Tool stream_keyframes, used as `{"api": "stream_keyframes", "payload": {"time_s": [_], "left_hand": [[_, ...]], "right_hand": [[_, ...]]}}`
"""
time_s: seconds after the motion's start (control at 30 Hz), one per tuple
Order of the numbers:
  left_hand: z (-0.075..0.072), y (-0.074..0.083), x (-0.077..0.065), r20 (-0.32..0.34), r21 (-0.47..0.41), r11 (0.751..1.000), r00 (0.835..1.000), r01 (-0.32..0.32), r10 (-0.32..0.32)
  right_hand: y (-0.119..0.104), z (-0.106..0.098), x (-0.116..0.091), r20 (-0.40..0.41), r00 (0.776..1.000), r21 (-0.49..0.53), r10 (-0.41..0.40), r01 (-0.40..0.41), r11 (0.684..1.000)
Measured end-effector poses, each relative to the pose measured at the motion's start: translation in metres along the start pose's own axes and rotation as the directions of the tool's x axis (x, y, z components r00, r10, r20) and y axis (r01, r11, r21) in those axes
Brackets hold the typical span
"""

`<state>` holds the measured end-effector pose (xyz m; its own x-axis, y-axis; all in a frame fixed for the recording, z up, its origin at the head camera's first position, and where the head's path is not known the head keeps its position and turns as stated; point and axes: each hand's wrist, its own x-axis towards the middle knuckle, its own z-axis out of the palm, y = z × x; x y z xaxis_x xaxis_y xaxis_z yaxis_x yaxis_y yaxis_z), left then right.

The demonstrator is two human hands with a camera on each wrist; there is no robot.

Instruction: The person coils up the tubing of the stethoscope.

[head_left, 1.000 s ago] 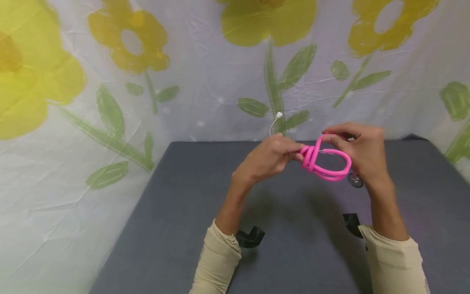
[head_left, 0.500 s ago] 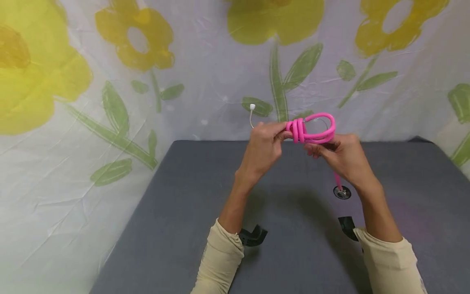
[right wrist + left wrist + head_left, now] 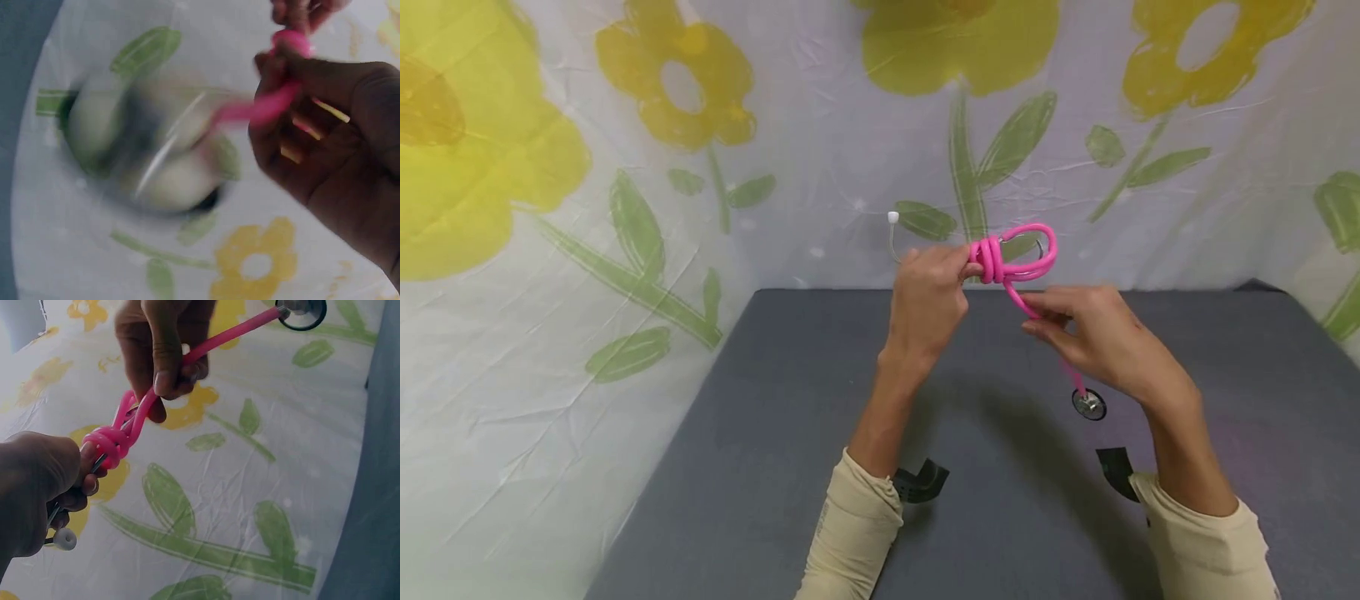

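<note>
A pink stethoscope point(image 3: 1028, 270) is held up above the table, its tubing looped and wrapped several times round itself. My left hand point(image 3: 928, 287) grips the bundle at the wrapped coils, and a white ear tip point(image 3: 892, 217) on its metal tube sticks out past that hand. With thumb and fingers my right hand point(image 3: 1101, 337) pinches the free tubing just below the coils. From there the metal chestpiece point(image 3: 1088, 405) dangles over the table; the right wrist view shows it large and blurred. Tubing, coils and another look at the ear tip point(image 3: 65, 539) appear in the left wrist view.
A dark grey table point(image 3: 760, 467) lies under both hands. Behind it hangs a white cloth point(image 3: 820, 183) printed with yellow flowers and green leaves. Black wrist mounts point(image 3: 922, 482) stick out by both beige sleeves point(image 3: 853, 525).
The bundle has moved left and up with my left hand. My right hand has gone from the loop's top down to the free tubing, and the chestpiece hangs lower and farther left.
</note>
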<state>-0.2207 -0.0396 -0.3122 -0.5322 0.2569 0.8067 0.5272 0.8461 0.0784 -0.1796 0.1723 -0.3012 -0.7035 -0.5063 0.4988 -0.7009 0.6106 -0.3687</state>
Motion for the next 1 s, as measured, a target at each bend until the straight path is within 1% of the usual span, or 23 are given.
{"api": "stream_keyframes", "payload": {"time_s": [0.07, 0.1, 0.17, 0.23, 0.3, 0.4, 0.47, 0.57, 0.67, 0.73, 0.8, 0.93, 1.0], "left_hand": [[0.0, 0.002, 0.0, 0.02, 0.06, 0.998, 0.999, -0.029, 0.027], [-0.002, 0.003, -0.001, 0.036, 0.092, 0.995, 0.998, -0.046, 0.043], [-0.005, 0.005, 0.0, 0.07, 0.131, 0.989, 0.996, -0.071, 0.062], [-0.011, 0.007, 0.0, 0.109, 0.158, 0.984, 0.992, -0.088, 0.071], [-0.017, 0.009, 0.001, 0.15, 0.169, 0.98, 0.986, -0.101, 0.076], [-0.024, 0.011, 0.002, 0.202, 0.166, 0.981, 0.977, -0.103, 0.069], [-0.026, 0.012, 0.002, 0.23, 0.161, 0.982, 0.971, -0.102, 0.063], [-0.026, 0.012, 0.001, 0.276, 0.158, 0.981, 0.959, -0.111, 0.064], [-0.019, 0.014, 0.0, 0.322, 0.128, 0.98, 0.941, -0.15, 0.102], [-0.015, 0.015, 0.0, 0.349, 0.103, 0.976, 0.926, -0.193, 0.146], [-0.013, 0.017, 0.0, 0.365, 0.089, 0.967, 0.911, -0.239, 0.192], [-0.018, 0.02, -0.001, 0.384, 0.072, 0.953, 0.89, -0.296, 0.247], [-0.02, 0.022, 0.001, 0.393, 0.043, 0.947, 0.877, -0.319, 0.277]], "right_hand": [[-0.005, -0.001, -0.002, -0.039, 0.999, -0.102, -0.028, 0.024, 0.994], [-0.007, -0.002, -0.002, -0.063, 0.997, -0.161, -0.052, 0.041, 0.986], [-0.011, -0.001, -0.002, -0.122, 0.986, -0.278, -0.111, 0.073, 0.958], [-0.012, -0.001, 0.0, -0.177, 0.966, -0.398, -0.189, 0.105, 0.911], [-0.013, -0.001, 0.001, -0.206, 0.942, -0.486, -0.264, 0.135, 0.863], [-0.012, -0.001, 0.003, -0.22, 0.908, -0.562, -0.357, 0.181, 0.807], [-0.01, -0.002, 0.004, -0.232, 0.883, -0.583, -0.408, 0.21, 0.785], [-0.008, -0.001, 0.004, -0.256, 0.842, -0.574, -0.476, 0.264, 0.775], [-0.005, -0.003, 0.003, -0.262, 0.817, -0.57, -0.513, 0.299, 0.766], [-0.002, -0.004, 0.002, -0.261, 0.818, -0.569, -0.513, 0.298, 0.766], [0.001, -0.007, 0.001, -0.252, 0.833, -0.569, -0.493, 0.284, 0.772], [0.008, -0.011, 0.001, -0.253, 0.846, -0.535, -0.469, 0.281, 0.797], [0.012, -0.014, -0.001, -0.257, 0.849, -0.518, -0.461, 0.281, 0.808]]}}
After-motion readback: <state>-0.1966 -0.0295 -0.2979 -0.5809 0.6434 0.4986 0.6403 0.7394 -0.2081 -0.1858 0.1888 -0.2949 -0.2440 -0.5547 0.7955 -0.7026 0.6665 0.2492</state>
